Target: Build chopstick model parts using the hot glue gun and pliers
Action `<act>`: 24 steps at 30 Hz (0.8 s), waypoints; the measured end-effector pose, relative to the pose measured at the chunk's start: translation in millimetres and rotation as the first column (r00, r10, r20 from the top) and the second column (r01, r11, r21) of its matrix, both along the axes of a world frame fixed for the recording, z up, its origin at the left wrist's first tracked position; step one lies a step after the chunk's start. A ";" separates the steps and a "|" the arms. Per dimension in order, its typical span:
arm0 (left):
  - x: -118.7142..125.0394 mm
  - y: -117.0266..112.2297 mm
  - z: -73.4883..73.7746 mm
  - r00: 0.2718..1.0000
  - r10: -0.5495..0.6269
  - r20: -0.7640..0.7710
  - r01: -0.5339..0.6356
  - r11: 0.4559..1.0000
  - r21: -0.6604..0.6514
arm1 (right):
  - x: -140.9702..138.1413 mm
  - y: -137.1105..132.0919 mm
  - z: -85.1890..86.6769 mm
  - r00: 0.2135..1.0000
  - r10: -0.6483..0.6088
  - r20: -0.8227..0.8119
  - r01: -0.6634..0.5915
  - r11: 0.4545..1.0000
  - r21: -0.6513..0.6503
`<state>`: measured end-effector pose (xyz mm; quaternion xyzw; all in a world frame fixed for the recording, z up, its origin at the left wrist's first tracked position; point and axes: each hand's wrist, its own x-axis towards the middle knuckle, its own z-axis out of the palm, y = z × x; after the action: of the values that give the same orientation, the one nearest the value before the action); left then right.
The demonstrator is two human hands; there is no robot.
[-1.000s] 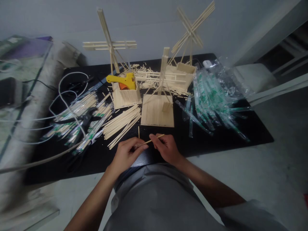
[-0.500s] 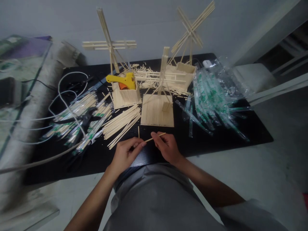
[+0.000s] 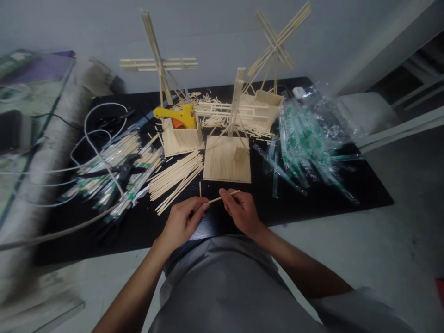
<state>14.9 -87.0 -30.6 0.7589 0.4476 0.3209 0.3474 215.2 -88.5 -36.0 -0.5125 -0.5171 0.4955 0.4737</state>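
Thin stick (image 3: 214, 200) pinched between left grip (image 3: 183, 218) and right grip (image 3: 242, 213).

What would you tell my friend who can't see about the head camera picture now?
A left hand and right hand hold a thin stick over a black table. Beyond are loose sticks, three stick models, a yellow glue gun and, at right, wrappers.

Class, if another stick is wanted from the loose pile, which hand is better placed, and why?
Probably the left hand: it is nearer the loose pile than the right hand. Both hold the thin stick, so the left would likely let go first.
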 end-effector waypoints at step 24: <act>2.4 0.3 0.2 0.999 0.039 0.002 -0.039 0.994 0.103 | 0.6 -0.9 -1.8 0.999 0.024 0.049 -0.026 0.999 0.025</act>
<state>17.3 -86.6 -30.4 0.7671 0.4451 0.3501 0.3014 215.8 -89.4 -37.8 -0.5117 -0.5411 0.4822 0.4613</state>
